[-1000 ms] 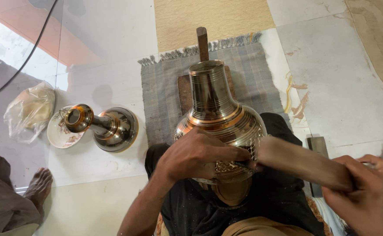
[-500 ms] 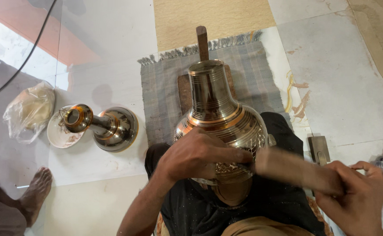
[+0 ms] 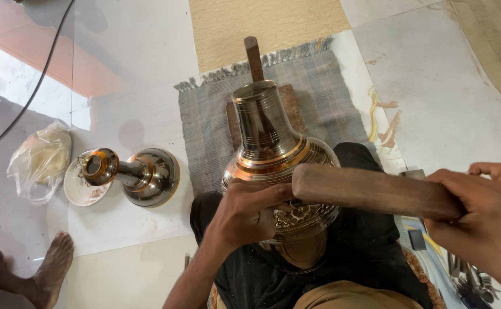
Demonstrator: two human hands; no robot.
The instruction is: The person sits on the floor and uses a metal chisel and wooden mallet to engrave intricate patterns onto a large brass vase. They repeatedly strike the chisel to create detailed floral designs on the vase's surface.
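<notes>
A tall metal vase (image 3: 270, 146) with copper-coloured bands lies tilted across my lap, its neck pointing away from me. My left hand (image 3: 244, 212) rests on the vase's round body beside a patch of engraved floral pattern, fingers curled as if pinching a small tool that I cannot make out. My right hand (image 3: 485, 220) grips one end of a thick wooden stick (image 3: 370, 191). The stick's far end hovers just above my left hand's fingers at the vase body.
A grey woven mat (image 3: 216, 114) with a wooden block (image 3: 287, 106) lies under the vase's neck. A smaller metal vase (image 3: 133, 174) lies left beside a plate (image 3: 78, 191) and plastic bag (image 3: 38, 160). Another person's bare foot (image 3: 53, 266) is bottom left. Metal tools (image 3: 468, 277) lie right.
My right hand has lifted the wooden stick up and slightly rightward, closer to the camera. My left hand stays on the vase body.
</notes>
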